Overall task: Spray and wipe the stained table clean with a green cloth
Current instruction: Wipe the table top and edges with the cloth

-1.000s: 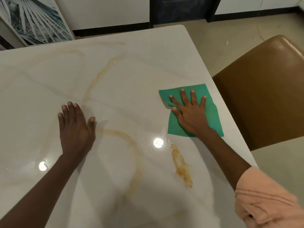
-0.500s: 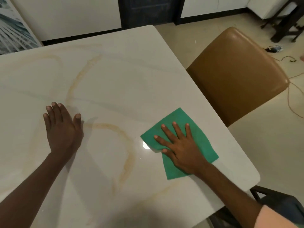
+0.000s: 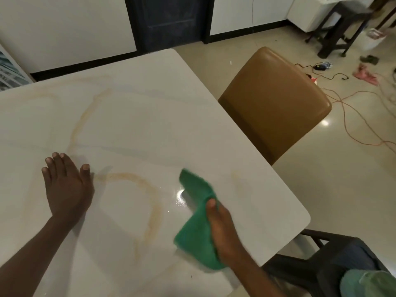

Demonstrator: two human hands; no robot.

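Note:
The white marble table (image 3: 137, 116) fills the left and middle of the head view. A curved brownish stain (image 3: 150, 196) runs across its near half, and a fainter streak (image 3: 85, 118) lies farther back. My right hand (image 3: 222, 234) grips the green cloth (image 3: 197, 224), which is bunched and lifted partly off the surface near the table's right front corner. My left hand (image 3: 66, 187) lies flat on the table at the left, fingers together, holding nothing. A wet sheen (image 3: 181, 196) glints just left of the cloth. No spray bottle is in view.
A tan leather chair (image 3: 276, 103) stands against the table's right edge. A dark chair frame (image 3: 310, 256) sits by the near right corner. Cables (image 3: 347, 116) and small items lie on the tiled floor, with a dark stool (image 3: 342, 24) at the back right.
My right hand went from pressing flat on the spread cloth to gripping it bunched and raising it. The dark stain seen a second ago no longer shows. My left hand stayed put.

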